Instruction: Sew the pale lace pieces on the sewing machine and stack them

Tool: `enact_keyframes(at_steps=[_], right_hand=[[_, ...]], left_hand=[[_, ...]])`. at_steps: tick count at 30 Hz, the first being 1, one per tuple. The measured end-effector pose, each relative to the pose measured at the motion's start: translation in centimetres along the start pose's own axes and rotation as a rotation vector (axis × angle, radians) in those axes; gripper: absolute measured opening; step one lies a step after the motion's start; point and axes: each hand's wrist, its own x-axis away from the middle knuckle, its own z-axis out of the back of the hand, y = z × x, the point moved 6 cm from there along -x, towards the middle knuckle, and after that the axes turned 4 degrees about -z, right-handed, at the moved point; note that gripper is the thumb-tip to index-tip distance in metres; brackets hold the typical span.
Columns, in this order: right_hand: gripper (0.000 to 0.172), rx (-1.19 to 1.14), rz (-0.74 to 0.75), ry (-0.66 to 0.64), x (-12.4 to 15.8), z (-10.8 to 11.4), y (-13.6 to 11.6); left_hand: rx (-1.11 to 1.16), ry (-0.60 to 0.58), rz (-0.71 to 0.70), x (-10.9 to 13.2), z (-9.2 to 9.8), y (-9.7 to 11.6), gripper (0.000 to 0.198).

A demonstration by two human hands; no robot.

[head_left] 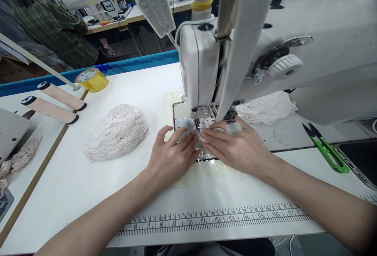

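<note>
Under the needle and presser foot [197,125] of a white sewing machine [198,63] lies a small piece of white lace [206,122], mostly covered by my fingers and the machine head. My right hand [240,144] rests with its fingers stretched flat over the lace, just right of the foot; its thumb is partly hidden behind the machine parts. From the left, my left hand [173,152] reaches in with fingers spread, its fingertips at the lace's near edge beside the foot. The metal needle plate [183,123] shows behind my left fingers.
A heap of lace [119,132] lies left; more lace [268,107] sits behind my right hand. Green thread snips [330,150] and a phone [361,158] are right. Thread cones [50,108] and yellow tape [92,79] stand left. A ruler strip [218,220] marks the front edge. A person [50,28] sits beyond.
</note>
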Motion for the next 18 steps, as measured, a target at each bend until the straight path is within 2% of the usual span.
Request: enact_keyframes(at_steps=[18], right_hand=[[0.029, 0.065, -0.028, -0.039, 0.01, -0.85, 0.74]], left_hand=[[0.044, -0.012, 0.049, -0.38, -0.53, -1.02, 0.019]])
